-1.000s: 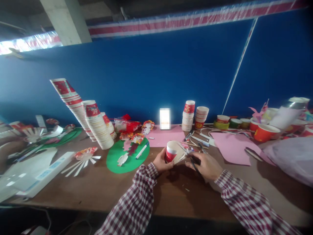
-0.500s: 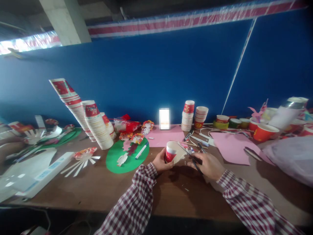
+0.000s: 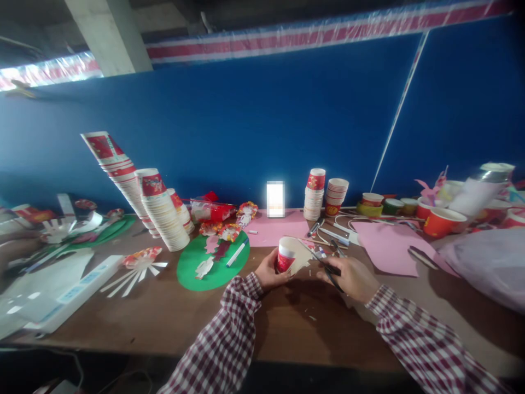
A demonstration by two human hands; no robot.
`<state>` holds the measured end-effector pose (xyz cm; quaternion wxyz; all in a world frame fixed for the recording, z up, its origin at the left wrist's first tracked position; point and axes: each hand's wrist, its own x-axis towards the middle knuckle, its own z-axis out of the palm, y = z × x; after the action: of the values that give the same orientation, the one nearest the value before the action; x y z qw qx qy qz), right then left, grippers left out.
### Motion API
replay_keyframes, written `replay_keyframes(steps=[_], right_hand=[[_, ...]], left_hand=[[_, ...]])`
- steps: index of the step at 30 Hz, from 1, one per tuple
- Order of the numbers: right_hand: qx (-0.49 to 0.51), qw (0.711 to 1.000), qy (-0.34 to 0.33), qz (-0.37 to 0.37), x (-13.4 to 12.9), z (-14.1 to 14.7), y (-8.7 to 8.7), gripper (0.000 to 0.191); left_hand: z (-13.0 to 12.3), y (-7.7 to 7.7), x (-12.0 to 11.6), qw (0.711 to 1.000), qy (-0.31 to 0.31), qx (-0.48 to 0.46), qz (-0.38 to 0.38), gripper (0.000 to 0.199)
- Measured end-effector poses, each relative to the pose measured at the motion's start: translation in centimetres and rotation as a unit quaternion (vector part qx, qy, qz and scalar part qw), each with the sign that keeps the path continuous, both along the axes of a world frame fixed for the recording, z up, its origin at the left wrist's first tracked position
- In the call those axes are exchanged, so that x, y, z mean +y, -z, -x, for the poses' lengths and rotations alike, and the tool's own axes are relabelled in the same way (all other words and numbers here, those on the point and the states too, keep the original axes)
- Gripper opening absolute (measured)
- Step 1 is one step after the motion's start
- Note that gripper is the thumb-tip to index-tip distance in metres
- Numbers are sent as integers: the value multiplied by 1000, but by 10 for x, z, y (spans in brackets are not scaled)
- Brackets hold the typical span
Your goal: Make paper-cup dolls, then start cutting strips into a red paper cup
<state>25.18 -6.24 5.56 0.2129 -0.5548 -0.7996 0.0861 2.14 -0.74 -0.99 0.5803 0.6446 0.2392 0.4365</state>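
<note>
My left hand (image 3: 270,271) is wrapped round a red and white paper cup (image 3: 286,255), held just above the table. From the cup's right side a cream-coloured flap (image 3: 301,256) spreads outward with a ragged edge. My right hand (image 3: 351,276) grips a pair of scissors (image 3: 334,276) by the dark handles, and their blades point left at the flap's upper right edge. How far the blades are apart is too small to tell. Tiny white scraps (image 3: 312,317) lie on the table below.
Stacked paper cups (image 3: 164,216) lean at the left, near a green paper oval (image 3: 188,268) bearing cut-outs and a pen. Pink sheets (image 3: 385,246) lie behind and right. A plastic bag (image 3: 488,262) sits far right. Another person's hand (image 3: 16,246) shows at far left.
My right hand and the scissors have shifted slightly right, and the cream flap shows more broadly. The left hand still holds the cup in nearly the same place.
</note>
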Motion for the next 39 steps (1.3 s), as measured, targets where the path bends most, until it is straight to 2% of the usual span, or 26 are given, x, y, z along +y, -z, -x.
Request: replay_keyframes(steps=[4,8,14,21,26,34,39], right_hand=[[13,1000,-11,-6,-2,0,-1,35],[10,1000,-10,-5,-2,-2,-1,36],[-6,1000,-1,12,-1,-1,-4,37],[11,1000,1,29,3,-2,-1,37],[23,999,-13,44,3,-2,-3,37],[35,998,-19,47,0,2,-7,38],[16,999,-3,50,1,2,-8,39]], left_hand=[[1,-8,-3,1000,18,-4,12,70],[3,-15,-5,1000,21,-21,-6,73],[2,-10,-4,998,47,-31,4,73],[3,-17,-7,997,59,-37,27,70],[4,-15,-6,996,61,-43,54,74],[3,-10,-3,994,79,-58,56,71],[3,-12,-2,995,86,-39,30,66]])
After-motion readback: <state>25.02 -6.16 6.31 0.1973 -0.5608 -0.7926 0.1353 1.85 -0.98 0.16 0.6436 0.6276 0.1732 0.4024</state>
